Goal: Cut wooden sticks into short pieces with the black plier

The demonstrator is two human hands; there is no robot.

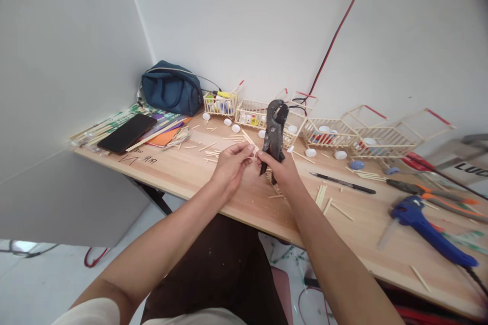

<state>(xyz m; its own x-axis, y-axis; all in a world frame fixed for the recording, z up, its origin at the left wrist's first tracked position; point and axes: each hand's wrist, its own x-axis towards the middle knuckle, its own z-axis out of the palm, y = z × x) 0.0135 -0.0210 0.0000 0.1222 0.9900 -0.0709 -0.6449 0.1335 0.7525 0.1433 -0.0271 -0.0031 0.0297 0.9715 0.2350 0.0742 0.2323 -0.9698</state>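
Left hand (pixel 233 166) pinching a thin, straight, pale wooden stick (pixel 248 137) over the light wood-grain tabletop (pixel 183 168).
Fingertips meet at the stick's lower end; rightward, a scuffed black hand cutter (pixel 274 132) stands upright, right hand (pixel 281 166) wrapped round its handles.

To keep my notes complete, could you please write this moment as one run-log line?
left hand: at wooden stick, grip unclear | right hand: holds black cutter | on table: pen, blue glue gun

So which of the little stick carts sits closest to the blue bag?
The leftmost cart, right beside the blue bag; the other carts line up farther right.
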